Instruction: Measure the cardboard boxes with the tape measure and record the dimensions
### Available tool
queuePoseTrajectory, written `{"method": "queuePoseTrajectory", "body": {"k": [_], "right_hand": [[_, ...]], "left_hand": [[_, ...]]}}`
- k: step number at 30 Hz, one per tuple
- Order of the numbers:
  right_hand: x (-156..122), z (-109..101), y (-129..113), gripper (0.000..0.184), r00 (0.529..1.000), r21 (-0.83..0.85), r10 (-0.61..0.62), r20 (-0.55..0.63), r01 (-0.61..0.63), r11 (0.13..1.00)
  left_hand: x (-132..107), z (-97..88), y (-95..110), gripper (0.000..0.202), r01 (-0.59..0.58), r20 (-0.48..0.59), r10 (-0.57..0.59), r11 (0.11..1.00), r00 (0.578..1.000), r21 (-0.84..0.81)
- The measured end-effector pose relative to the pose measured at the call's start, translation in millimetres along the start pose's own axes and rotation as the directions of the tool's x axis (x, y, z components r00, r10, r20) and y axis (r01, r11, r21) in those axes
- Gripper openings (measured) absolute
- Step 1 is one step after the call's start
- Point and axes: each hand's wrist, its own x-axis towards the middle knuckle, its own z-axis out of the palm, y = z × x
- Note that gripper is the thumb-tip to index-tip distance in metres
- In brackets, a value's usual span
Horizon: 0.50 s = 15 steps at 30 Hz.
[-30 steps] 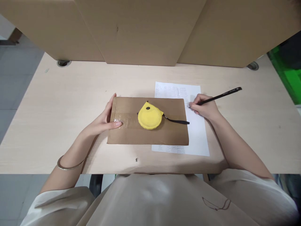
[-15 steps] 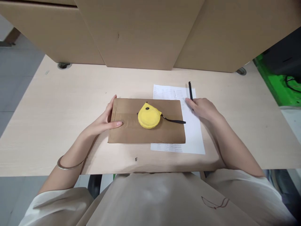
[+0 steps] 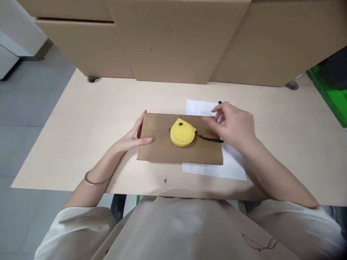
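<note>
A flat brown cardboard piece [image 3: 162, 150] lies on the desk with a yellow tape measure [image 3: 182, 132] on it; the measure's black strap [image 3: 210, 139] trails right. My left hand [image 3: 135, 137] holds the cardboard's left edge, thumb on top and fingers along the side. My right hand [image 3: 234, 124] hovers above the cardboard's right end and the strap, fingers loosely spread and blurred, holding nothing. A black pen [image 3: 219, 103] lies on a printed white sheet [image 3: 230, 168] behind that hand, mostly hidden.
Large cardboard boxes [image 3: 176, 39] stand along the desk's [image 3: 81, 130] far edge. Cable holes [image 3: 93, 78] sit at the back corners. A green object [image 3: 332, 97] is at the far right, off the desk.
My right hand put the pen down on the paper and moved left over the cardboard's right end. My left hand kept its hold. The camera shifted slightly.
</note>
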Motion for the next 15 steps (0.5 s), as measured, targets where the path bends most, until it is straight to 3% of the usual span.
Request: {"method": "queuePoseTrajectory", "body": {"k": [3, 5, 8, 11, 13, 15], "right_hand": [[-16.1, -0.2, -53.2, 0.079, 0.958, 0.046, -0.252, 0.136, 0.248, 0.968], [-20.6, 9.1, -71.2, 0.077, 0.927, 0.02, -0.334, 0.17, 0.335, 0.942], [-19.8, 17.1, -68.5, 0.059, 0.926, 0.034, -0.347, 0.15, 0.346, 0.938], [-18.7, 5.8, -40.7, 0.052, 0.966, 0.151, -0.248, 0.071, 0.235, 0.96], [-20.8, -7.2, -17.2, 0.05, 0.998, 0.239, -0.062, -0.003, 0.061, 0.969], [-25.2, -16.9, 3.8, 0.055, 0.987, 0.311, 0.155, -0.034, -0.136, 0.941]], "left_hand": [[2.1, 4.1, -4.1, 0.15, 0.014, -0.034, -0.016, 0.999, 0.999, -0.047], [6.1, 11.5, -6.4, 0.137, 0.009, -0.111, -0.025, 0.989, 0.994, -0.146], [13.0, 27.4, -6.9, 0.108, -0.061, -0.306, -0.025, 0.961, 0.952, -0.269], [16.3, 42.5, -5.2, 0.07, -0.091, -0.496, -0.045, 0.965, 0.867, -0.246], [16.8, 49.3, -5.3, 0.054, -0.079, -0.569, -0.067, 0.97, 0.819, -0.228], [17.6, 53.3, -7.3, 0.048, -0.075, -0.597, -0.076, 0.972, 0.799, -0.224]]}}
